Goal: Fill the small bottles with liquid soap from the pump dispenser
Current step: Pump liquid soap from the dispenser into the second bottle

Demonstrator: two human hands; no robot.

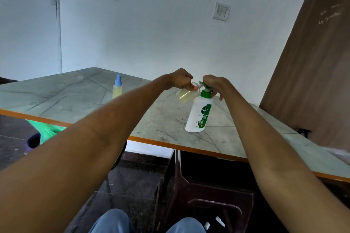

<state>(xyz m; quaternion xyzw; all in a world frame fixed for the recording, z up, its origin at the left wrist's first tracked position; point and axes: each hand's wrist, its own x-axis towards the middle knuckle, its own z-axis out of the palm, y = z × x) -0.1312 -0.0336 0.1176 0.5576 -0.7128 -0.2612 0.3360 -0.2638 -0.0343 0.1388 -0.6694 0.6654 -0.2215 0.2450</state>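
A white pump dispenser with a green collar and green label stands on the marbled table. My right hand is curled over its green pump head. My left hand grips a small clear bottle, tilted, its open mouth held at the pump's spout. That bottle holds pale yellow liquid in its lower part. A second small bottle with a blue spray cap and yellow liquid stands upright further left on the table.
The table has an orange front edge and a white wall right behind it. A dark brown plastic chair stands under the table in front of my knees. A brown wooden panel rises at the right.
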